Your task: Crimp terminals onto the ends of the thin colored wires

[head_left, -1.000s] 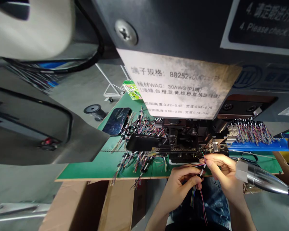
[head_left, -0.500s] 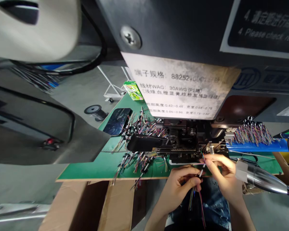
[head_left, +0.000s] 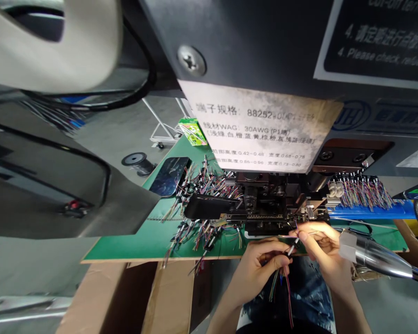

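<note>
My left hand [head_left: 261, 269] is closed on a small wire bundle [head_left: 293, 247] that has a white sleeve and a dark part; its coloured wires hang below the fingers. At the bundle's upper end, my right hand [head_left: 322, 243] pinches the thin wires, and a few loose ends spread out to the left of the fingertips. Both hands are just below the dark metal press tooling [head_left: 264, 197] of a machine. Above it, a white label [head_left: 257, 127] with printed text is fixed to the machine's dark housing.
Many wire bundles [head_left: 209, 185] lie on the green table [head_left: 125, 246] at the left, beside a dark phone-like slab [head_left: 170, 176]. More bundles [head_left: 364, 191] rest at a blue tray [head_left: 379, 212]. A metal tube [head_left: 379, 255] points in from the right. Cardboard boxes [head_left: 167, 297] stand below.
Wire ends at my right fingertips have shifted, and some now show above that hand. Machine parts behind the right hand look different, with the plate under the housing now visible. My left hand has barely moved.
</note>
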